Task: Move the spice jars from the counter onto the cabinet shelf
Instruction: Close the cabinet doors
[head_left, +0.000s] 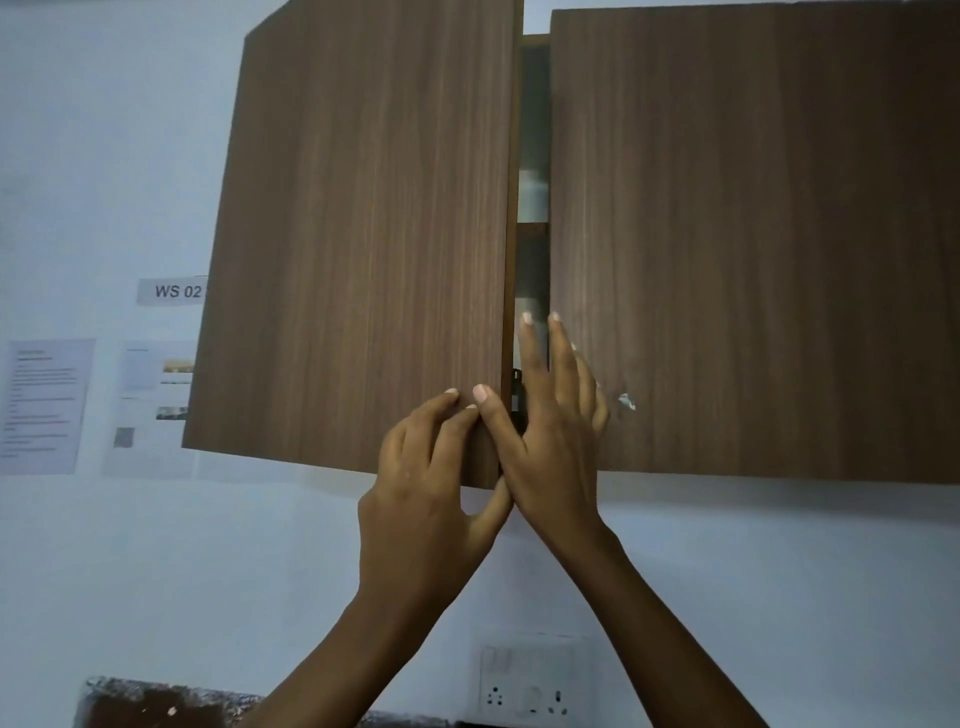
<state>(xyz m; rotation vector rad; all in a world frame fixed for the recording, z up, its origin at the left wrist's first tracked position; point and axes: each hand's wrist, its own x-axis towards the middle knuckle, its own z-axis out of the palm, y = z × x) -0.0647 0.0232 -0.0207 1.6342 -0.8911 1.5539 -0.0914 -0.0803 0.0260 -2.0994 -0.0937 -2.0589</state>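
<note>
Curled fingers of left hand (426, 483) clamp smooth woodgrain door (363, 234); right hand (556, 447) fingers straight.

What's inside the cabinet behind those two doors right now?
Through the gap between the brown wood-grain left door and right door, only a pale interior strip, a shelf edge and blurred pale shapes show. The doors cover everything else.

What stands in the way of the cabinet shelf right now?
The doors. The left door is only slightly ajar and the right door looks closed, leaving a narrow gap. The left hand grips the left door's lower corner; the right hand lies at the gap. No jars in view.
</note>
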